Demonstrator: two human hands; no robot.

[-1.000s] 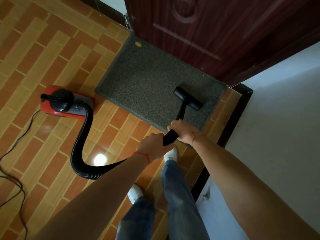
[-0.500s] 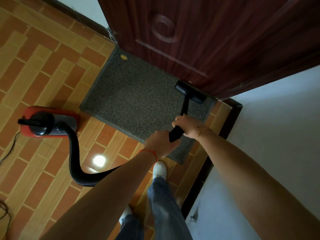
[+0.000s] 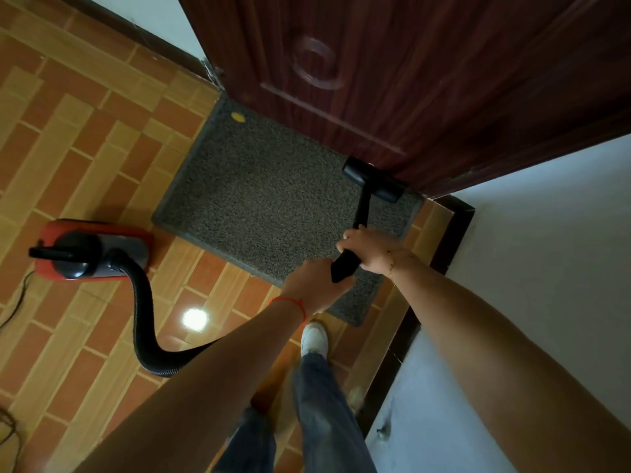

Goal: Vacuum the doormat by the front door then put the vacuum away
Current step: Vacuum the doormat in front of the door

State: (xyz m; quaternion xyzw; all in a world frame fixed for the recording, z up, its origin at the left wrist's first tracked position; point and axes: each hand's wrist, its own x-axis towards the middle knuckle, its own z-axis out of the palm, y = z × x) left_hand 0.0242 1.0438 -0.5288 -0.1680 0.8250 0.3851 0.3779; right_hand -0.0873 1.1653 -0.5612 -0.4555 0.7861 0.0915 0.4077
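A grey speckled doormat (image 3: 266, 203) lies on the tiled floor against the dark wooden front door (image 3: 392, 73). The black vacuum nozzle (image 3: 374, 180) rests on the mat's far right corner, right at the foot of the door. Its black wand (image 3: 362, 209) runs back to my hands. My right hand (image 3: 370, 249) grips the wand higher up, and my left hand (image 3: 316, 285) grips its lower end. A black ribbed hose (image 3: 146, 322) curves from there to the red and black vacuum body (image 3: 92, 249) on the floor at the left.
A small yellow spot (image 3: 238, 116) sits at the mat's far left corner. A white wall (image 3: 546, 250) with dark skirting (image 3: 447, 233) closes the right side. The power cord (image 3: 13, 302) trails at the left edge. My white shoe (image 3: 314, 337) stands just before the mat.
The nozzle has slid forward across the mat from its near right part to the far right corner at the door. Both hands moved forward with the wand.
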